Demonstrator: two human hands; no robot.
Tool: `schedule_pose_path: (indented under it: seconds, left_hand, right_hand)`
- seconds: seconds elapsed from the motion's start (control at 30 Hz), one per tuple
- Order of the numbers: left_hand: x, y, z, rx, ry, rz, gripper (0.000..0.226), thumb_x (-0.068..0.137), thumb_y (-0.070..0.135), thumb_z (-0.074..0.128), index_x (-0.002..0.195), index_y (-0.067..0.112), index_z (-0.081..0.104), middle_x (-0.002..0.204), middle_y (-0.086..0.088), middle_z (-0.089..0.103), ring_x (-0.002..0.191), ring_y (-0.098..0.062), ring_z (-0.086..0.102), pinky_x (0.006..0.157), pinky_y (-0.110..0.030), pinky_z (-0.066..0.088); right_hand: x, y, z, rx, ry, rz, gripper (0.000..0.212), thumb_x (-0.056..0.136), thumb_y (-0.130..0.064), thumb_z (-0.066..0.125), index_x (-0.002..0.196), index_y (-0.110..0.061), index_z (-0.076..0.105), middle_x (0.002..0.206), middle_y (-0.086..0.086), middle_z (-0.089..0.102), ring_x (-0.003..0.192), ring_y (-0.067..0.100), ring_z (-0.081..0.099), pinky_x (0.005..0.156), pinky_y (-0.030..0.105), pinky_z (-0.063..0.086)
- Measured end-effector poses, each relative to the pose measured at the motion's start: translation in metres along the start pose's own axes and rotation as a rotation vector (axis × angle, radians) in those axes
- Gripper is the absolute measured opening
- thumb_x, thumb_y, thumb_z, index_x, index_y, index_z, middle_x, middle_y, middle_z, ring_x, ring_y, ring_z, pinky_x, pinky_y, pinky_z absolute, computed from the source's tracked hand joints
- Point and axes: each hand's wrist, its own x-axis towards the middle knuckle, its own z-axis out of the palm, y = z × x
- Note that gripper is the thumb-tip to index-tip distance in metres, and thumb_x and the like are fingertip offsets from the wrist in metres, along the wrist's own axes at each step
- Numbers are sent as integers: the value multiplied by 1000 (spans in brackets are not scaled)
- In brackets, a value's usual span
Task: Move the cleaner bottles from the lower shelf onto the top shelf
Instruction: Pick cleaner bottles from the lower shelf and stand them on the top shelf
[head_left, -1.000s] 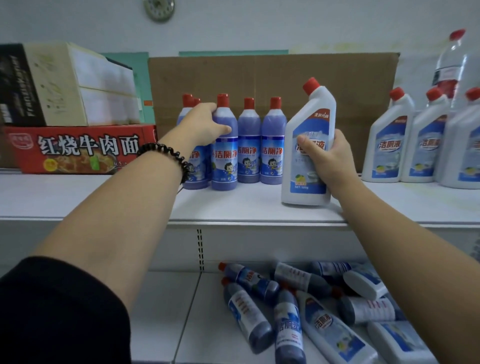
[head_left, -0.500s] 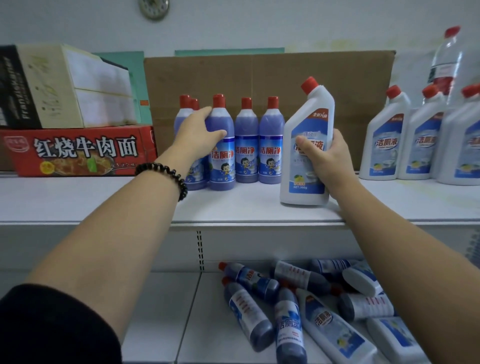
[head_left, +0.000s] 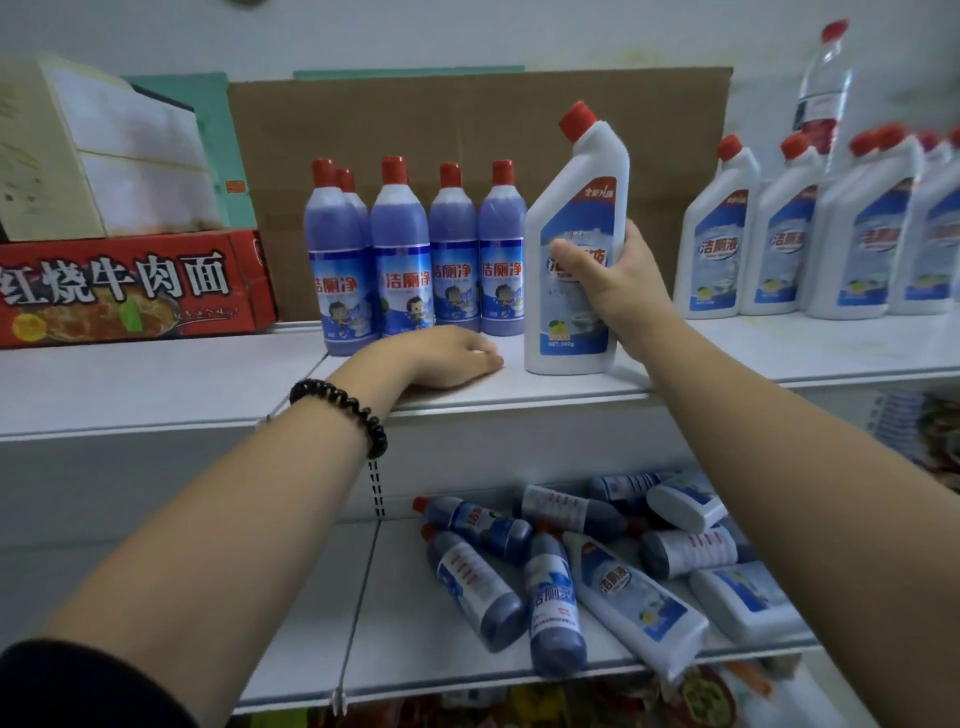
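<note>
My right hand (head_left: 610, 283) grips a white cleaner bottle (head_left: 574, 208) with a red cap, standing upright near the front of the top shelf (head_left: 156, 384). My left hand (head_left: 447, 356) rests palm down on that shelf, holding nothing, just in front of a row of several upright purple bottles (head_left: 400, 254). More white bottles (head_left: 789, 234) stand at the right of the top shelf. On the lower shelf (head_left: 405, 649) several purple bottles (head_left: 475, 587) and white bottles (head_left: 631, 597) lie in a loose pile.
A red noodle carton (head_left: 130, 286) with a pale box (head_left: 104, 156) on top fills the top shelf's left end. A cardboard sheet (head_left: 467, 119) leans behind the purple bottles. A clear water bottle (head_left: 823, 88) stands at the back right. Colourful packets (head_left: 571, 701) show below.
My left hand let go of the purple bottle and dropped down onto the shelf surface in front of the row. My right hand still holds the white bottle in about the same spot.
</note>
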Motion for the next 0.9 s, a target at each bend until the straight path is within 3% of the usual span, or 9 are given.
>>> schedule_pose_path:
  seconds: [0.13,0.27,0.37,0.47,0.63,0.77,0.9]
  left_hand:
    - [12,23,-1,5,8,49,41,104,46,43,138,29,58,148,5,51,133,-19,46,98,-31,30]
    - [32,53,8,45,11,92,35,103,31,48,135,22,57,142,-1,55,121,-22,51,103,-36,34]
    - [39,71,7,34,-24,110,33,102,23,52,134,18,56,137,-4,57,109,-19,50,98,-35,37]
    - [46,82,4,69,-62,101,39,102,26,51,140,18,55,142,-3,54,123,-23,51,102,-36,38]
    - [62,115,2,85,-90,66,44,103,39,49,145,25,51,147,1,51,127,-22,49,104,-33,37]
    - [79,151,3,115,-55,32,49,104,40,46,146,13,47,148,-7,49,126,-24,49,104,-34,36]
    - [105,180,8,146,-29,-41,55,104,44,45,150,15,43,154,-3,44,140,-24,40,113,-38,30]
  right_hand:
    - [-4,-7,-10,3,-9,65,52,81,-38,80,122,-25,49,116,-3,68,104,16,69,95,43,57]
    - [-8,-13,-33,24,-58,132,53,79,-31,83,121,-23,50,117,1,68,105,19,70,95,45,57]
    - [-9,-13,-52,31,-120,181,68,75,-20,86,130,-16,47,121,5,67,107,22,70,94,47,57]
    - [-6,-11,-71,-9,-90,168,69,73,-17,88,129,-15,47,121,5,67,109,23,69,95,49,56]
    - [10,-3,-124,-89,-65,152,66,75,-17,86,131,-18,49,121,3,68,110,22,68,95,50,56]
    - [26,5,-176,-216,-67,166,65,77,-21,83,132,-22,48,118,-3,67,107,17,66,90,40,57]
    - [47,18,-225,-408,-67,162,66,77,-30,83,133,-24,49,119,-6,66,108,17,64,95,46,55]
